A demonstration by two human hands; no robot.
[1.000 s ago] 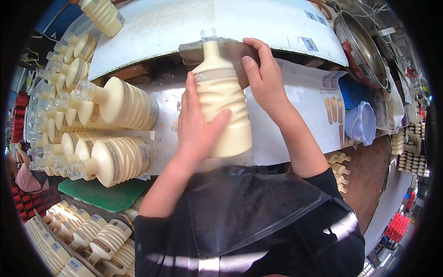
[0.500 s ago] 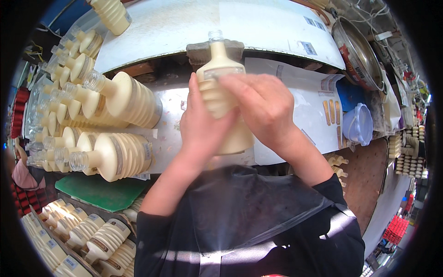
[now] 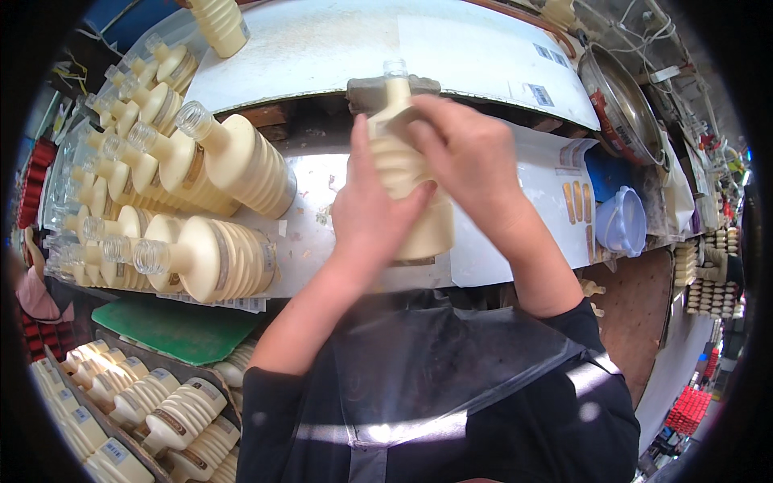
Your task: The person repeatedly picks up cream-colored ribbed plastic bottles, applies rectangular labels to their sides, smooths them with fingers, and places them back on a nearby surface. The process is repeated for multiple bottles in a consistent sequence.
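Observation:
A cream-coloured bottle (image 3: 427,233) with a ribbed middle and a clear threaded neck lies at the centre of the bench, its neck pointing away from me. The neck rests on a dark block (image 3: 366,95) at the far edge. My left hand (image 3: 370,205) holds the bottle's body from the left, the thumb laid across it. Over the bottle's shoulder, my right hand (image 3: 479,157) is closed in a pinch on a small brownish flat piece (image 3: 401,122). Motion blurs that piece, and I cannot make out its kind. Both hands hide part of the ribs.
Similar bottles (image 3: 245,161) crowd the bench's left side, with more in a crate (image 3: 137,451) at lower left. White sheeting (image 3: 515,233) covers the right side, with several brown strips (image 3: 577,201) on it. A lavender bucket (image 3: 622,221) and a metal pan (image 3: 624,97) stand farther right.
The right hand has shifted toward the bottle's shoulder, and the brownish piece now shows at its fingers. The left hand stays on the bottle. The whole view has shifted slightly.

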